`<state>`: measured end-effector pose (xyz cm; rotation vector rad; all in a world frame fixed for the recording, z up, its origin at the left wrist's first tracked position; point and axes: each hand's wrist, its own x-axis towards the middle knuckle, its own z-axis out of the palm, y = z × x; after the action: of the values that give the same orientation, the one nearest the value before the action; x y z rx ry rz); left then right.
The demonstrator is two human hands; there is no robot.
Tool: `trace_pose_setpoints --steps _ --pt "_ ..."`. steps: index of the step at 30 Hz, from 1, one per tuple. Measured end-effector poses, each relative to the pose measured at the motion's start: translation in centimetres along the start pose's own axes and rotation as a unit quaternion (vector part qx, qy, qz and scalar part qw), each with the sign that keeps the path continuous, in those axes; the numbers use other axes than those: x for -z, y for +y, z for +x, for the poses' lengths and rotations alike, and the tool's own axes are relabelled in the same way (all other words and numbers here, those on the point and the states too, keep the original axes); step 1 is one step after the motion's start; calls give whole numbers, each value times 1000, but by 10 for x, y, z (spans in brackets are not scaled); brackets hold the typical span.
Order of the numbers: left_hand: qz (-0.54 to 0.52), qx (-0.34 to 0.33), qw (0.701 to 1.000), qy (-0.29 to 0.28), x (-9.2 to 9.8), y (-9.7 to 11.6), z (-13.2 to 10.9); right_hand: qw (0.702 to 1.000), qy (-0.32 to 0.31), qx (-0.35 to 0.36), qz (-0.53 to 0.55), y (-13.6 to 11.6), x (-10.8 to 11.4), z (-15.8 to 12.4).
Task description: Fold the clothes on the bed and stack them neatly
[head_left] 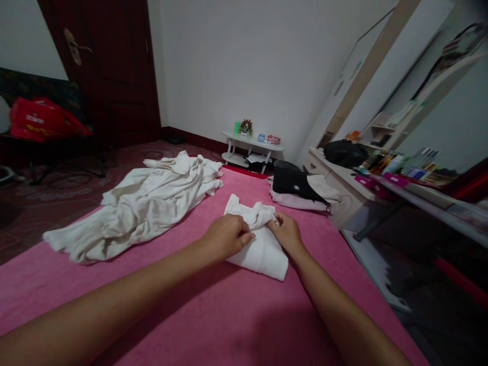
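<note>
A white garment (263,251), folded into a compact shape, lies on the pink bed cover (213,315) in front of me. Its far end has a notched edge like a neck opening, with bunched cloth. My left hand (227,236) rests on its left side, fingers curled in and closed on the cloth; the fingertips are partly hidden. On the far right corner, my right hand (285,231) pinches the bunched fabric between thumb and fingers. A rumpled heap of white clothes (152,198) lies to the left, apart from both hands.
A stack of folded clothes with a black piece (293,183) on top sits at the bed's far right. Beyond it stands a dresser (335,170) crowded with bottles. A low white table (253,142) is by the wall. A red bag (43,119) lies on a chair at left.
</note>
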<state>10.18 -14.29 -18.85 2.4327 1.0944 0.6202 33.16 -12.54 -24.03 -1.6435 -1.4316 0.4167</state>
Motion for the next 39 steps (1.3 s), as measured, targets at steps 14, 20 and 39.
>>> trace_pose_setpoints --steps 14,20,39 --pt "7 -99 993 -58 -36 18 1 980 119 127 -97 -23 0 -3" --pt "92 -48 993 -49 -39 9 14 960 -55 260 -82 -26 -18 -27" --pt "138 93 983 -78 -56 -39 65 922 -153 -21 -356 -2 -33 30"
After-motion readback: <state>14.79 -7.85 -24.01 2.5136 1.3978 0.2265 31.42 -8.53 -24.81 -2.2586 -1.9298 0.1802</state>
